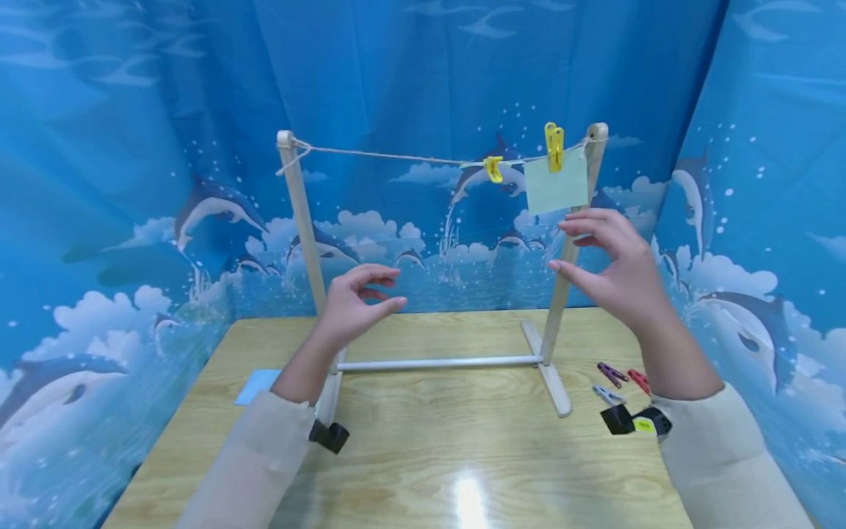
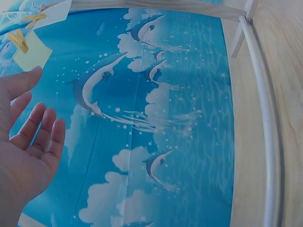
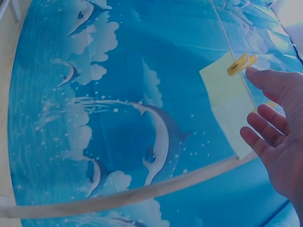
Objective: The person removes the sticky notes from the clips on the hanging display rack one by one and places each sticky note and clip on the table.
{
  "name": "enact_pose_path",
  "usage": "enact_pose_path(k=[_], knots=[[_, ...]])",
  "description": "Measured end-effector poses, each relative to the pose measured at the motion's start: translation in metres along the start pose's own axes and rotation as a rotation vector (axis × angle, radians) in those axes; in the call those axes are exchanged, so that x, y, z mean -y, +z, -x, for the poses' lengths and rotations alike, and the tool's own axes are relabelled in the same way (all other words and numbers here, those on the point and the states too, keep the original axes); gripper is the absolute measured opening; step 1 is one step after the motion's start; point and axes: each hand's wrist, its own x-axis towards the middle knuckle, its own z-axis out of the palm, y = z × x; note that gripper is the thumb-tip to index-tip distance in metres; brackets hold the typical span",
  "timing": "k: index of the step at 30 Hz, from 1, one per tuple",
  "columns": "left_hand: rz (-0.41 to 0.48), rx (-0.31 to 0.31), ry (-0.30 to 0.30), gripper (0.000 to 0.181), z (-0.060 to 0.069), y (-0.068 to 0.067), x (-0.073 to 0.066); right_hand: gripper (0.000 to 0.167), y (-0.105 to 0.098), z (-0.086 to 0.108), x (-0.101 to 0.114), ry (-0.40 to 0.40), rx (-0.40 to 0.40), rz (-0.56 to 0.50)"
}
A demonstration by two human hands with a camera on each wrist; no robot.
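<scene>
Pale green paper sheet (image 1: 557,189) hangs off the twine (image 1: 383,154) near the right post, pinned by a yellow plastic clothespin (image 1: 558,156). Step looks like pegging paper on the line, this sheet apparently secured; another would call for pinching a peg's spring handles. Second yellow clothespin (image 1: 493,170) grips another thin sheet, nearly edge-on from the head view. Right hand (image 1: 613,268) near the green sheet, fingers loosely bent, thumb apart, holding nothing; left hand (image 1: 357,301) likewise empty, gap between thumb and fingers. Pale wooden frame (image 1: 300,206), smooth white crossbar (image 1: 436,364). Woodgrain table (image 1: 423,455): purple (image 1: 612,375), red (image 1: 639,380), greyish (image 1: 608,395) clothespins right, flat blue sheet (image 1: 256,387) left. Creased dolphin-print curtain (image 1: 410,73) behind.
</scene>
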Motion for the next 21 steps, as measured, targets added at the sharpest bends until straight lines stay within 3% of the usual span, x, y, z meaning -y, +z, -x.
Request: enact_pose_path(k=[11,21], knots=[[-0.034,-0.025,0.013,0.040,-0.031,0.013,-0.015,0.045,0.004,-0.036,0.014,-0.061,0.015,0.009],[0.021,-0.027,-0.044,0.040,-0.053,0.018,-0.023,0.044,0.005,-0.062,0.020,-0.075,0.027,0.040]])
